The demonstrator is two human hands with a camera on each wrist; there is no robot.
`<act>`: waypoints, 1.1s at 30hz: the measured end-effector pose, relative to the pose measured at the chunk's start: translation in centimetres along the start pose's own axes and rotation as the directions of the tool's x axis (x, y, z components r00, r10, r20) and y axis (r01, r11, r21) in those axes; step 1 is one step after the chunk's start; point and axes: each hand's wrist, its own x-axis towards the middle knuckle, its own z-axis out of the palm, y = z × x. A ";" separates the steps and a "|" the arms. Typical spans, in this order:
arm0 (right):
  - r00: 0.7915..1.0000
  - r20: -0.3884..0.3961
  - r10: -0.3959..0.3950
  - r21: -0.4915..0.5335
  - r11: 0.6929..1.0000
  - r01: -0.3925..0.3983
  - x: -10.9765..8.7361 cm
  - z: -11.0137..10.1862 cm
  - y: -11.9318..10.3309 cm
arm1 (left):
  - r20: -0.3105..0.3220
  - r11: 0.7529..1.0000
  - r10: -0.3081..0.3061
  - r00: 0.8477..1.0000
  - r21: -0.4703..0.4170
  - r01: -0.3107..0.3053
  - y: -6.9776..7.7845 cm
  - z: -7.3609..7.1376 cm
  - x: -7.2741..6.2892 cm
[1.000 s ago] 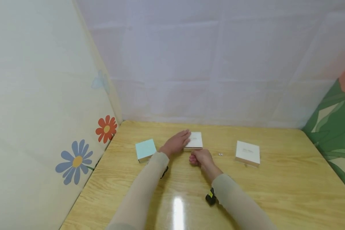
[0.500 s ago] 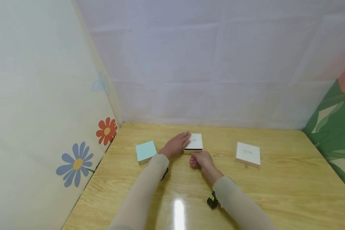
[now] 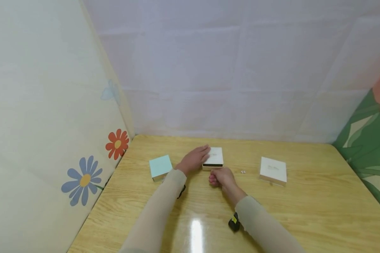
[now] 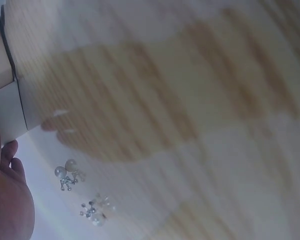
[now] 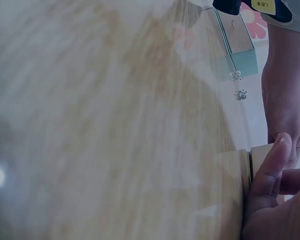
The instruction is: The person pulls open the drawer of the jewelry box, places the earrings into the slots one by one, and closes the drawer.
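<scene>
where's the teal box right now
In the head view, the teal box sits on the table, left of the left hand and its sleeve.

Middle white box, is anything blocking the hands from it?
Nothing visible is: the left hand lies over the left side of the middle white box, the right hand is at its near edge, and the small pale pieces lie off to the right.

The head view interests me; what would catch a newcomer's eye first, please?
Probably the bare left hand on a small white square box towards the back of the wooden table, with the bare right hand at the box's near side. Then perhaps the blue-petalled flower on the pale left backdrop.
</scene>
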 end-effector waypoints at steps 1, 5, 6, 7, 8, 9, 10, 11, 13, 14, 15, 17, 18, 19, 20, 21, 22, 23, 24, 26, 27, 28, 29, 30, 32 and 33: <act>1.000 0.001 0.000 0.000 1.000 0.000 0.0 0.0 0.0 | 0.000 1.000 -0.002 1.000 -0.002 0.002 0.0 0.0 0.0; 1.000 -0.002 0.001 -0.007 1.000 -0.001 -0.1 0.0 0.0 | 0.002 1.000 -0.009 1.000 0.000 0.009 0.2 -0.2 -0.1; 1.000 -0.001 0.000 -0.007 1.000 0.000 -0.2 0.0 -0.1 | -0.001 1.000 -0.010 1.000 -0.004 0.010 0.3 -0.2 0.0; 1.000 0.001 0.000 -0.009 1.000 0.000 -0.2 0.0 -0.1 | 0.000 1.000 -0.012 1.000 -0.001 0.012 0.3 -0.2 0.0; 1.000 0.001 0.000 -0.010 1.000 0.000 -0.2 0.0 -0.1 | 0.000 1.000 -0.013 1.000 0.001 0.013 0.3 -0.3 0.0; 1.000 0.002 0.000 -0.011 1.000 0.000 -0.2 0.0 -0.1 | 0.001 1.000 -0.015 1.000 0.002 0.015 0.3 -0.3 0.0; 1.000 0.002 0.000 -0.012 1.000 0.000 -0.3 0.0 -0.1 | 0.000 1.000 -0.014 1.000 0.004 0.014 0.3 -0.3 0.0; 1.000 0.001 0.002 -0.015 1.000 -0.002 -0.3 0.0 -0.1 | 0.001 1.000 -0.015 1.000 0.004 0.015 0.3 -0.3 0.0; 1.000 -0.001 0.007 -0.023 1.000 -0.007 -0.3 0.0 -0.1 | -0.001 1.000 -0.012 1.000 0.009 0.012 0.3 -0.4 0.0; 1.000 -0.003 0.008 -0.027 1.000 -0.008 -0.4 0.0 -0.1 | -0.005 1.000 -0.009 1.000 0.006 0.009 0.3 -0.4 0.0; 1.000 -0.005 0.012 -0.033 0.999 -0.012 -0.4 0.0 0.0 | -0.006 1.000 -0.008 1.000 -0.001 0.008 0.3 -0.4 0.0; 1.000 -0.008 0.019 -0.044 0.999 -0.019 -0.6 0.0 0.0 | -0.005 1.000 -0.007 1.000 -0.004 0.007 0.3 -0.3 -0.1; 1.000 -0.006 0.018 -0.048 0.999 -0.018 -0.7 -0.1 0.0 | -0.005 1.000 -0.006 1.000 -0.006 0.006 0.3 -0.3 -0.1; 1.000 -0.006 0.018 -0.050 0.999 -0.019 -0.8 -0.1 0.0 | -0.007 1.000 -0.006 1.000 -0.011 0.006 0.3 -0.3 -0.1; 1.000 -0.008 0.018 -0.053 0.998 -0.019 -0.8 -0.1 0.0 | -0.005 1.000 -0.006 1.000 -0.012 0.006 0.3 -0.3 -0.1; 1.000 -0.010 0.020 -0.057 0.998 -0.021 -0.9 -0.1 -0.1 | -0.004 1.000 -0.006 1.000 -0.014 0.005 0.4 -0.3 -0.2; 1.000 -0.011 0.020 -0.058 0.998 -0.021 -0.9 -0.1 -0.1 | -0.007 1.000 -0.003 1.000 -0.014 0.003 0.4 -0.3 -0.2; 1.000 -0.010 0.021 -0.059 0.998 -0.021 -0.9 -0.1 -0.1 | -0.009 1.000 -0.002 1.000 -0.015 0.002 0.4 -0.3 -0.2; 1.000 -0.010 0.021 -0.060 0.998 -0.021 -1.0 -0.1 -0.1 | -0.013 1.000 0.001 1.000 -0.019 -0.001 0.4 -0.4 -0.2; 1.000 -0.011 0.027 -0.063 0.998 -0.027 -1.0 -0.1 0.0 | -0.015 1.000 0.004 1.000 -0.024 -0.004 0.4 -0.3 -0.2; 1.000 -0.009 0.028 -0.061 0.998 -0.029 -1.1 -0.1 0.0 | -0.016 1.000 0.005 1.000 -0.022 -0.005 0.4 -0.3 -0.2; 1.000 -0.006 0.029 -0.061 0.998 -0.030 -1.1 -0.1 0.0 | -0.016 1.000 0.005 1.000 -0.018 -0.005 0.4 -0.2 -0.2; 1.000 -0.004 0.031 -0.061 0.998 -0.031 -1.1 -0.1 0.0 | -0.016 1.000 0.005 1.000 -0.017 -0.005 0.3 -0.1 -0.2; 1.000 -0.003 0.030 -0.062 0.998 -0.030 -1.2 -0.1 0.0 | -0.019 1.000 0.006 1.000 -0.017 -0.007 0.3 -0.1 -0.1; 0.999 -0.003 0.034 -0.062 0.997 -0.034 -1.3 -0.1 0.0 | -0.017 1.000 0.007 1.000 -0.008 -0.007 0.2 0.1 -0.1; 0.999 -0.005 0.037 -0.065 0.997 -0.037 -1.3 -0.1 0.0 | -0.018 1.000 0.007 1.000 -0.008 -0.007 0.2 0.1 -0.1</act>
